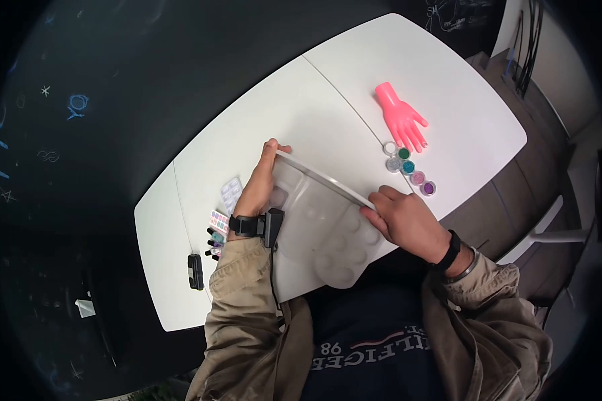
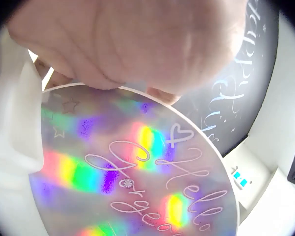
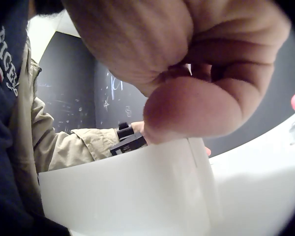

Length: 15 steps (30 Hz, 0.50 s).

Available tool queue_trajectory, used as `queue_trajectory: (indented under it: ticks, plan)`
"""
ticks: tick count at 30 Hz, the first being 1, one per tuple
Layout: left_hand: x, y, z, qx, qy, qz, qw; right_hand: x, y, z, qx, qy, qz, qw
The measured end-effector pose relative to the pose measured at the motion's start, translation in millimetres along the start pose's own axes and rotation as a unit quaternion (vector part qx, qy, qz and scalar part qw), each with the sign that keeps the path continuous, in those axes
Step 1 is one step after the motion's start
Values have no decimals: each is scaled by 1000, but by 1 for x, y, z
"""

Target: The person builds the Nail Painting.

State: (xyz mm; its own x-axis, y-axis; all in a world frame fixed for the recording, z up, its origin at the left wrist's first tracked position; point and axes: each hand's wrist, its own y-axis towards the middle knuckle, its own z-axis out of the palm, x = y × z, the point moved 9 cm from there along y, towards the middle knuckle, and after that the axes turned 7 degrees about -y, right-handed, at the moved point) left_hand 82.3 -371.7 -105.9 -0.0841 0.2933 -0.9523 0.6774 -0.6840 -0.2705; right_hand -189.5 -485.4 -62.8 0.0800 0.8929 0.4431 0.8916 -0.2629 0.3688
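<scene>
A pale moulded plastic tray (image 1: 314,227) with round hollows is tilted up between both hands in the head view. My left hand (image 1: 257,190) grips its far left corner, thumb along the edge. At the other end of the raised rim, my right hand (image 1: 405,220) pinches the edge between thumb and curled fingers. The left wrist view shows a round iridescent panel (image 2: 137,177) lettered "Hello Gorgeous" right under the left hand, next to white plastic (image 2: 14,128). In the right wrist view the thumb presses on the white tray wall (image 3: 132,182).
A pink mannequin hand (image 1: 401,123) lies on the white table (image 1: 247,120), close to several small glitter pots (image 1: 408,167). Left of the tray are a white nail card (image 1: 231,194), a coloured nail sheet (image 1: 219,220), nail polish bottles (image 1: 214,244) and a black device (image 1: 194,271).
</scene>
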Motion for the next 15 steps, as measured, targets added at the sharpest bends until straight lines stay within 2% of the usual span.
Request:
queue_trajectory:
  ticks: [1,4,7,10,13,15]
  plan:
    - [4,-1,-2,-9,-6,-5,1000,-4,1,-1,-5,0,6,1000]
    - [1,-11,-6,35,0,-1,999,-15,3,-3,-27,-9,23,999]
    - [-24,-37,-18,20,161,57,985,-20,5,-9,-43,-6,47,998]
    - [-45,-67,-18,1,217,89,972,-24,3,-14,-47,12,66,997]
    - [-38,-71,-34,-13,240,137,961,-25,2,-17,-79,74,73,991]
    - [-29,-73,-50,-38,240,112,964,-28,1,-20,-105,105,80,986]
